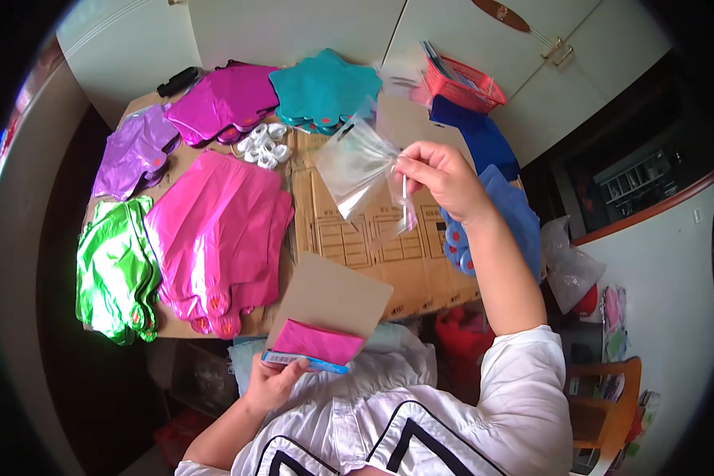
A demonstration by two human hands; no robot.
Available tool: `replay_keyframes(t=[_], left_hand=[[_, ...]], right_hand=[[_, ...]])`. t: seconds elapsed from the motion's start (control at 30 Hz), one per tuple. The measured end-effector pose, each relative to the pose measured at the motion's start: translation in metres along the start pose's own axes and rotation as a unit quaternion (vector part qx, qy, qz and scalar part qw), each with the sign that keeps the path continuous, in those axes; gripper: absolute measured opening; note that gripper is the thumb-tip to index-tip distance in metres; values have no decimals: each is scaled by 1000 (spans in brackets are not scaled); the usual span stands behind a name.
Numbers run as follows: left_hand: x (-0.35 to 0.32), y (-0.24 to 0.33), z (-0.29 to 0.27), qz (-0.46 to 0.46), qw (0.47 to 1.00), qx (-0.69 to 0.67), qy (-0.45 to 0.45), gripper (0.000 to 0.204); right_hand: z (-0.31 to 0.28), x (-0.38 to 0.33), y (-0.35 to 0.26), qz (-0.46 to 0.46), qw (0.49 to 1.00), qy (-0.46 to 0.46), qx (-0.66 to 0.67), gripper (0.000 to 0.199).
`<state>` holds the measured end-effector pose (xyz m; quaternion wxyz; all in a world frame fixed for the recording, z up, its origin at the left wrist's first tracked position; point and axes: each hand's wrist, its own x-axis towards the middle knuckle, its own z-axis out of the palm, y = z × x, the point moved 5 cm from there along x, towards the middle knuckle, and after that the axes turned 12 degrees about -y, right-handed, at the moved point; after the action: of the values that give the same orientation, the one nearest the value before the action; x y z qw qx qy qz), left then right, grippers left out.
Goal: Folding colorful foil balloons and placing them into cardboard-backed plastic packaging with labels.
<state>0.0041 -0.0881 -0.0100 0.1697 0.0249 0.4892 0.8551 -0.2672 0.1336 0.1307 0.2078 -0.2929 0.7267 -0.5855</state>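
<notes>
My left hand (271,384) grips a folded cardboard card (333,292) by its blue printed lower edge. A folded magenta foil piece (319,341) lies against the card's inner face. Above the cardboard-covered table, my right hand (443,176) pinches a clear plastic bag (349,163) at its gathered middle. The bag hangs crumpled to the left of my fingers. A thin white strip shows just below the fingertips; I cannot tell what it is.
Flattened foil balloons lie around the cardboard (337,230): pink (218,230), green (113,262), lilac (135,151), magenta (224,99), teal (325,87) and blue (504,214). White ribbon rolls (262,146) sit among them. A red basket (464,83) stands at the back right; a wooden chair (611,404) is at right.
</notes>
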Motion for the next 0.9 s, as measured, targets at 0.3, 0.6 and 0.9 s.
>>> replay_keyframes(t=[0.3, 0.6, 0.9], left_hand=[[-29, -18, -4, 35, 996, -83, 19, 25], [-44, -25, -6, -8, 997, -56, 48, 23], [-35, -36, 5, -37, 995, -78, 53, 19]], right_hand=[[28, -47, -64, -71, 936, 45, -343, 13], [60, -39, 51, -21, 942, -48, -333, 14], [80, -39, 61, -92, 941, -75, -318, 20]])
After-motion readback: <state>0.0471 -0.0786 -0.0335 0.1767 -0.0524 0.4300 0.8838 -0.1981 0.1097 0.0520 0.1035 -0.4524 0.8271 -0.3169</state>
